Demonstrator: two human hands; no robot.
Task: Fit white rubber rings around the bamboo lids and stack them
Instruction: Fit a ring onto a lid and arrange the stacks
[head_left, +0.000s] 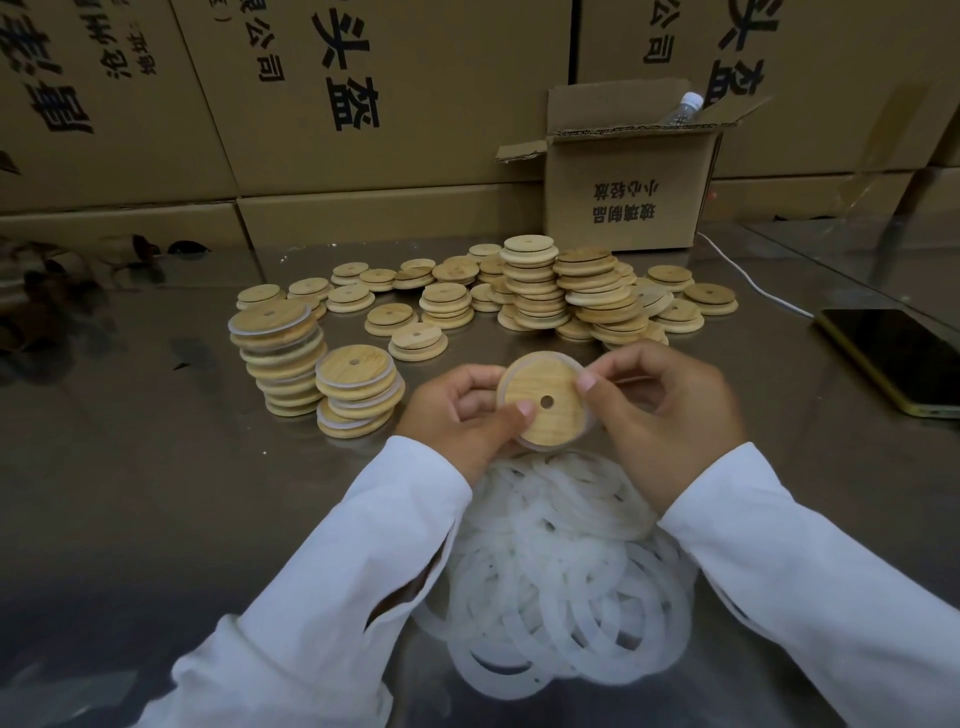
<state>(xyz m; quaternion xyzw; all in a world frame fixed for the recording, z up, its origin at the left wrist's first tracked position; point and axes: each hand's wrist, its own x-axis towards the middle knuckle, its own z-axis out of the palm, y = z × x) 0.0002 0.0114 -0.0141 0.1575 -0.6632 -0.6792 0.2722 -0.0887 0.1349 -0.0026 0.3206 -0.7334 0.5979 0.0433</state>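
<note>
A round bamboo lid (550, 384) with a small centre hole is held up between both hands above the table, a white rubber ring showing around its rim. My left hand (462, 415) grips its left edge, thumb on the face. My right hand (670, 410) pinches its right edge. Below my wrists lies a heap of loose white rubber rings (561, 582). To the left stand two stacks of ringed lids (283, 358) (358, 389). Bare bamboo lids (561, 291) lie piled and scattered further back.
An open cardboard box (628, 182) with a plastic bottle (685, 106) in it stands at the back right. A phone (898, 358) lies at the right with a white cable (748, 280) running to it. Large cartons (311, 104) wall off the back of the steel table (130, 493).
</note>
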